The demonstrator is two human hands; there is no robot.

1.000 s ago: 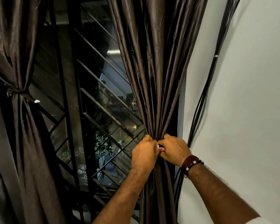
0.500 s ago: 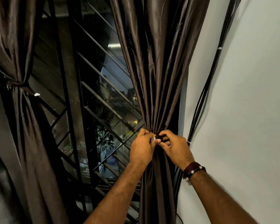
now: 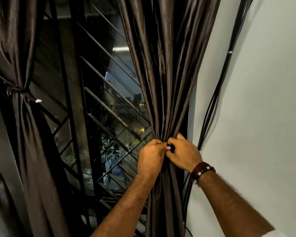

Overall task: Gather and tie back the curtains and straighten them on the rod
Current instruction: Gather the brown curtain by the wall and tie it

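At a night window with a diagonal metal grille [image 3: 109,106], two dark brown satin curtains hang from above; the rod is out of view. Left curtain [image 3: 24,134] is already cinched at its waist by a tie [image 3: 20,91]. Right curtain [image 3: 166,74], beside a pale wall [image 3: 263,117] and a bundle of black cables [image 3: 217,93], is bunched into a narrow neck. Left hand [image 3: 150,156] has its fingers curled tightly round that neck. Right hand [image 3: 184,153], a bracelet [image 3: 201,171] on its wrist, pinches something small and dark against the folds, likely the tie's end, though it is mostly hidden. To do this well, I judge the left should keep the pleats squeezed evenly while the right draws the fastening snug, level with the other side.
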